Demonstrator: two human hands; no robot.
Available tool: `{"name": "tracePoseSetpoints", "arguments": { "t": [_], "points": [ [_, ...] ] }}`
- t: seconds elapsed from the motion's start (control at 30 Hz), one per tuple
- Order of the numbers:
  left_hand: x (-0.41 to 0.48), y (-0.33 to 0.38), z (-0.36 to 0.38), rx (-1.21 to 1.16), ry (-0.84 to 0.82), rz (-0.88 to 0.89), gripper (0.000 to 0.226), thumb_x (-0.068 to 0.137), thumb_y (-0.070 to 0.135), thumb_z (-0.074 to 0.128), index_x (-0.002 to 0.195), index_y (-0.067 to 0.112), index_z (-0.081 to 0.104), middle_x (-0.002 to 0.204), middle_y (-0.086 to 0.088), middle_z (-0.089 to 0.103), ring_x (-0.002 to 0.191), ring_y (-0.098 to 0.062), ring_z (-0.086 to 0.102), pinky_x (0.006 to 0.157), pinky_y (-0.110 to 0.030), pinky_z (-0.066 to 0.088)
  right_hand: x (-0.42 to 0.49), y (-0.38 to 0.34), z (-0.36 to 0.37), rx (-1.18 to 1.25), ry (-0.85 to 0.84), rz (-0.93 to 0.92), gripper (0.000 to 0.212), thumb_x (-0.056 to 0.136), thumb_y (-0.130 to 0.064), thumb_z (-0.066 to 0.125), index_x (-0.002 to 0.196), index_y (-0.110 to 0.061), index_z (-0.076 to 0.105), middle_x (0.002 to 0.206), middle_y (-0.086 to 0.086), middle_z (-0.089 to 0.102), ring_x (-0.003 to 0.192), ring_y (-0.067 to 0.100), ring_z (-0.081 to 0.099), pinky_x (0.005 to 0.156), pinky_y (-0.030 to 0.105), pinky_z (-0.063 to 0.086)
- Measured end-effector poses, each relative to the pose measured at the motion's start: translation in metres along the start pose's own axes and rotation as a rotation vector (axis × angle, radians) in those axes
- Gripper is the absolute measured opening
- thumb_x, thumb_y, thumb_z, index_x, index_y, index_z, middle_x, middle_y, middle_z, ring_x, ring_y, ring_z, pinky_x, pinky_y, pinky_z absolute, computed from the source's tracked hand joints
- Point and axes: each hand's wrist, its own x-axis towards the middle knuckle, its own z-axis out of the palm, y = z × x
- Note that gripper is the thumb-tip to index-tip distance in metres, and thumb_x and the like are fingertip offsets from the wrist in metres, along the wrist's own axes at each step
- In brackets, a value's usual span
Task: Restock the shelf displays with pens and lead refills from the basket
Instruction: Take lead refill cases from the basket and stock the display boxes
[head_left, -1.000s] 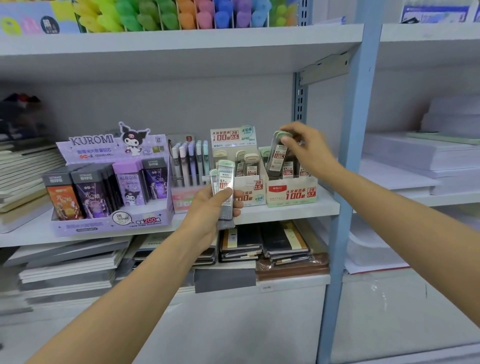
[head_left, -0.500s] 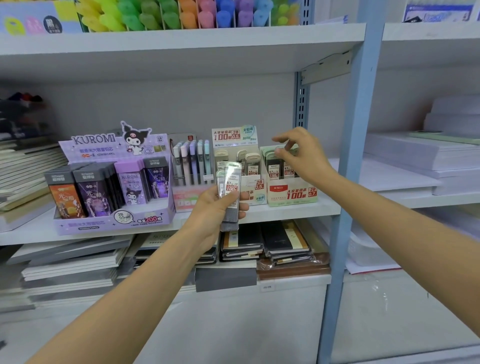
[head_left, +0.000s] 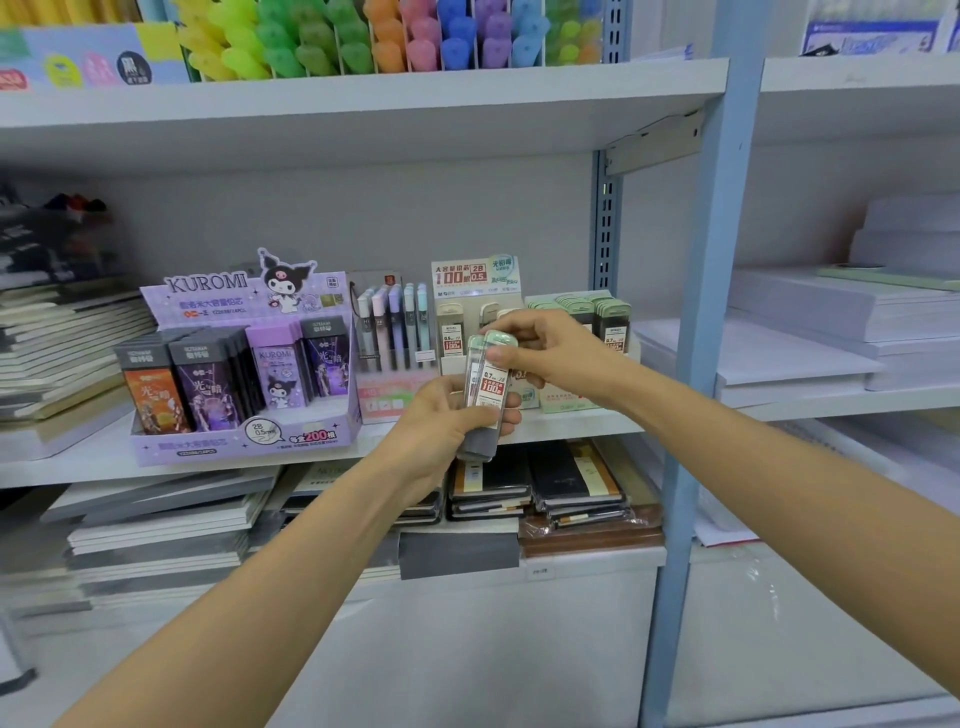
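Shelf unit: three grey boards in view, one blue post at the right end of the middle shelf. Grey back wall behind.

Paper stacks: white, several, in the bay right of the post.

Notebooks: flat piles on the board below, count not readable.

Highlighters: along the front edge of the top board, in yellow, green, orange, pink, blue and purple blocks.

Kuromi box: one, lilac, at the front edge of the middle shelf, left of centre. Four rows of cases face out.

Refill boxes: two, side by side near the right end of the middle shelf. The beige box has a tall header card; the green box stands right of it, next to the post, packed with green-capped cases.

Pen box: one, between the Kuromi box and the beige box. Five pens upright.

Left hand: fingers curled round the lower half of two refill cases, held upright in front of the beige box, off the shelf.

Right hand: thumb and forefinger pinch the green-capped top of the front case.
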Motion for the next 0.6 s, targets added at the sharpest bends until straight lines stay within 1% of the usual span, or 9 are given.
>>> {"name": "tracePoseSetpoints", "arguments": {
  "t": [0.03, 0.1, 0.17, 0.2, 0.27, 0.37, 0.47, 0.53, 0.6],
  "points": [
    [0.0, 0.0, -0.001, 0.015, 0.001, 0.005, 0.033, 0.089, -0.011, 0.056, 0.122, -0.003, 0.054, 0.102, -0.015, 0.072, 0.088, -0.021, 0.071, 0.078, -0.026, 0.059, -0.001, 0.001, 0.002, 0.007, -0.02, 0.004, 0.023, 0.092, -0.023, 0.066, 0.114, -0.019, 0.066, 0.096, 0.0, 0.072, 0.076, 0.007, 0.063, 0.054, 0.018, 0.046],
    [-0.002, -0.003, -0.001, 0.064, 0.0, 0.001, 0.036, 0.088, -0.011, 0.058, 0.123, -0.002, 0.052, 0.105, -0.015, 0.072, 0.09, -0.02, 0.072, 0.078, -0.028, 0.059, -0.004, 0.001, 0.006, 0.002, -0.08, 0.015, 0.023, 0.092, -0.019, 0.065, 0.115, -0.015, 0.064, 0.094, 0.003, 0.07, 0.074, 0.011, 0.061, 0.054, 0.019, 0.048],
    [-0.004, -0.007, 0.0, 0.163, 0.021, -0.006, 0.039, 0.089, -0.005, 0.06, 0.125, 0.005, 0.048, 0.11, -0.012, 0.07, 0.094, -0.019, 0.071, 0.078, -0.031, 0.06, -0.007, 0.0, 0.004, -0.027, -0.089, 0.02, 0.019, 0.093, -0.017, 0.063, 0.11, -0.008, 0.063, 0.091, 0.003, 0.067, 0.072, 0.009, 0.06, 0.054, 0.019, 0.047],
    [-0.004, -0.008, -0.001, 0.258, 0.035, 0.02, 0.038, 0.091, -0.001, 0.061, 0.124, 0.01, 0.047, 0.113, -0.009, 0.067, 0.097, -0.017, 0.068, 0.077, -0.028, 0.059, -0.008, -0.001, 0.001, -0.053, -0.066, 0.018, 0.016, 0.094, -0.018, 0.061, 0.106, -0.007, 0.063, 0.089, 0.002, 0.065, 0.071, 0.008, 0.059, 0.054, 0.019, 0.047],
    [-0.002, -0.008, -0.004, 0.498, 0.07, 0.131, 0.037, 0.092, 0.008, 0.061, 0.125, 0.017, 0.045, 0.123, -0.002, 0.059, 0.108, -0.011, 0.059, 0.083, -0.022, 0.052, -0.011, -0.003, -0.011, -0.106, 0.035, 0.022, 0.012, 0.097, -0.021, 0.056, 0.101, -0.01, 0.061, 0.089, -0.001, 0.065, 0.067, 0.004, 0.057, 0.055, 0.018, 0.048],
    [0.001, -0.01, -0.008, 0.811, 0.121, 0.333, 0.04, 0.093, 0.013, 0.058, 0.13, 0.017, 0.045, 0.133, 0.002, 0.049, 0.122, -0.011, 0.046, 0.104, -0.03, 0.039, -0.016, -0.003, -0.036, -0.129, 0.262, 0.033, 0.007, 0.098, -0.023, 0.052, 0.098, -0.017, 0.057, 0.097, 0.006, 0.066, 0.072, 0.012, 0.057, 0.058, 0.019, 0.048],
    [0.007, -0.01, -0.001, 1.078, 0.1, 0.528, 0.043, 0.092, 0.011, 0.057, 0.133, 0.018, 0.047, 0.145, 0.0, 0.04, 0.136, -0.015, 0.031, 0.114, -0.03, 0.024, -0.017, -0.002, -0.063, -0.157, 0.447, 0.006, 0.012, 0.099, -0.021, 0.051, 0.103, -0.01, 0.054, 0.103, 0.01, 0.065, 0.077, 0.011, 0.06, 0.057, 0.016, 0.047],
    [0.014, -0.011, 0.006, 1.247, 0.026, 0.567, 0.054, 0.093, 0.015, 0.057, 0.143, 0.021, 0.04, 0.157, 0.0, 0.027, 0.145, -0.017, 0.018, 0.118, -0.033, 0.015, -0.018, -0.001, -0.077, -0.172, 0.539, -0.013, 0.013, 0.099, -0.021, 0.052, 0.104, -0.009, 0.053, 0.101, 0.008, 0.063, 0.075, 0.005, 0.059, 0.057, 0.016, 0.047],
    [0.023, -0.013, 0.014, 1.386, -0.023, 0.558, 0.066, 0.094, 0.021, 0.056, 0.152, 0.026, 0.025, 0.163, 0.0, 0.011, 0.149, -0.019, 0.005, 0.121, -0.04, 0.009, -0.018, 0.002, -0.088, -0.242, 0.606, -0.03, 0.012, 0.098, -0.023, 0.053, 0.102, -0.012, 0.053, 0.094, 0.002, 0.062, 0.078, 0.01, 0.058, 0.059, 0.02, 0.047]
  ]
}}
